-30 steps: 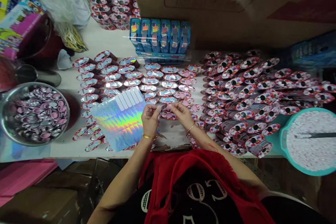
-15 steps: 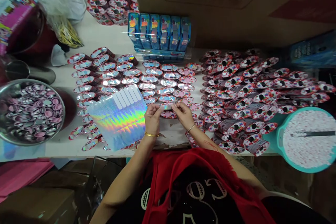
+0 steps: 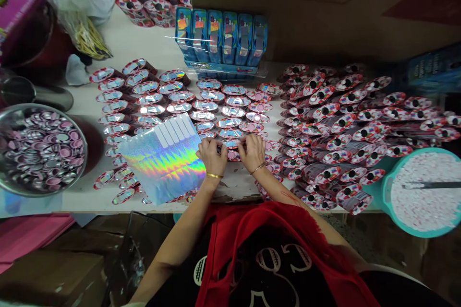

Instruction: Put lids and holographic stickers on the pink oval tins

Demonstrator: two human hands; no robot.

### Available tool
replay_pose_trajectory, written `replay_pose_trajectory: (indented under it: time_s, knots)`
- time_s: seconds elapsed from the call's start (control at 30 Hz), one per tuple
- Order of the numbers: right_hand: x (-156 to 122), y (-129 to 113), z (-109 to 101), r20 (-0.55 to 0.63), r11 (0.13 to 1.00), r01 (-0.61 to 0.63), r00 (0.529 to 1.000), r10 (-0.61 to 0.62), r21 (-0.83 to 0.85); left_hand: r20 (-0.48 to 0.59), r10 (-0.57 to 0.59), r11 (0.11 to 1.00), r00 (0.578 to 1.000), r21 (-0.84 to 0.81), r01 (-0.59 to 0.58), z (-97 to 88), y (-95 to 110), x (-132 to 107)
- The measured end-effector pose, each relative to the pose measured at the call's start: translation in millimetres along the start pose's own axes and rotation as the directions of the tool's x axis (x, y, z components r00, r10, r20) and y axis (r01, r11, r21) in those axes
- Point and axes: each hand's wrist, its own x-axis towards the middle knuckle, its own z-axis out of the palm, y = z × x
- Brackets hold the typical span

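Observation:
In front of me, a small red-and-white printed box with an oval top (image 3: pixel 230 144) has a shiny holographic sticker lying over that top. My left hand (image 3: pixel 212 156) grips its left end with curled fingers. At its right end my right hand (image 3: pixel 252 152) is closed too, fingertips pressed on the edge. Left of my hands, a silver holographic sticker sheet (image 3: pixel 169 165) with several white bare strips lies over some boxes. Rows of oval boxes (image 3: pixel 212 95) with shiny stickers stand behind, and boxes with pink discs on top (image 3: pixel 257 117) stand at their right.
A metal bowl of small round caps (image 3: pixel 46 148) stands at the left. Many boxes with dark holes in their tops (image 3: pixel 336 141) crowd the right, beside a teal tub of white bits (image 3: pixel 425 192). Blue packs (image 3: pixel 221 41) and a large cardboard box (image 3: pixel 306 9) stand behind.
The holographic sticker was held up between both hands and now lies on the box top. My hands have moved apart slightly and curled down around the box ends.

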Motion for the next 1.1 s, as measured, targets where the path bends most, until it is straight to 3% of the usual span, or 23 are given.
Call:
replay_pose_trajectory:
  time_s: [0.13,0.27,0.4,0.53,0.67,0.8,0.97,1.1]
  knots:
    - [-3.0,4.4,-2.4,-0.046,0.999,0.003,0.999,-0.002,0.034,-0.052,0.042,0.997,0.998,-0.060,-0.045,-15.8,-12.2,8.0]
    - [-3.1,-11.9,-5.7,-0.114,0.991,0.120,0.987,-0.113,0.060,-0.115,0.169,0.984,0.979,-0.036,-0.174,-65.3,-73.7,33.8]
    - [12.7,-66.5,3.2,-0.087,0.959,0.248,0.967,-0.238,0.140,-0.155,0.123,0.973,0.980,0.213,-0.088,-114.5,-153.5,62.8]
    - [41.5,-140.1,28.9,0.037,0.901,0.405,0.909,-0.415,0.158,-0.092,0.147,0.958,0.985,0.261,-0.118,-124.3,-196.5,79.9]
    - [70.0,-188.4,59.5,0.165,0.838,0.531,0.822,-0.545,0.123,-0.120,0.249,0.962,0.961,0.143,-0.232,-120.7,-203.4,84.5]
    - [86.4,-202.5,72.9,0.292,0.802,0.588,0.752,-0.590,0.107,-0.103,0.338,0.935,0.935,0.146,-0.322,-127.8,-198.0,87.4]
    - [93.1,-204.3,66.7,0.337,0.818,0.572,0.758,-0.558,0.067,-0.058,0.428,0.880,0.902,0.255,-0.401,-130.3,-183.1,88.3]
    - [95.7,-206.1,61.1,0.366,0.808,0.586,0.741,-0.563,0.056,-0.105,0.453,0.871,0.885,0.265,-0.414,-122.9,-175.8,79.2]
